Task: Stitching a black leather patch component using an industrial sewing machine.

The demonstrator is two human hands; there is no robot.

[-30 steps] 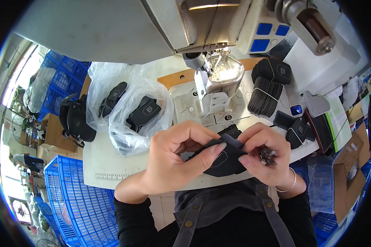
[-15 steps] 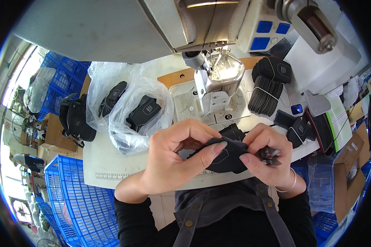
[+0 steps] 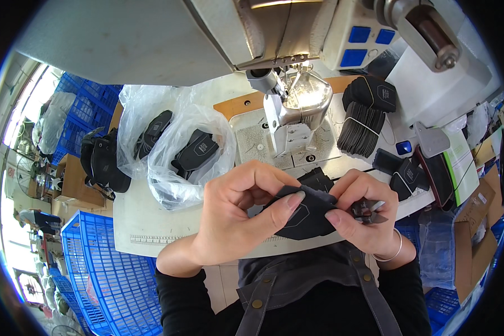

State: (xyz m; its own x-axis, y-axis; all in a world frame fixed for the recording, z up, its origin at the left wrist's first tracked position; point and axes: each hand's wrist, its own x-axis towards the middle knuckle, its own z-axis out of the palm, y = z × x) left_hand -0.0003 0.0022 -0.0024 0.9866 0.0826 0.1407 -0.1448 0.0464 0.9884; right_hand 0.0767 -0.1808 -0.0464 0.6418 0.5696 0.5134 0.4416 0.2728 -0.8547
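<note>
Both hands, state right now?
Left hand: closed, pinching the black fabric piece.
Right hand: closed, pinching the same piece, also holding a small metal tool.

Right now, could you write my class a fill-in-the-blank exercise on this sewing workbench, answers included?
The left hand grips the dark fabric piece between index finger and ____.
The metal tool rests in the person's ____ hand.
The plastic bags lie to the ____ of the sewing machine.
Missing words: thumb; right; left.
</note>
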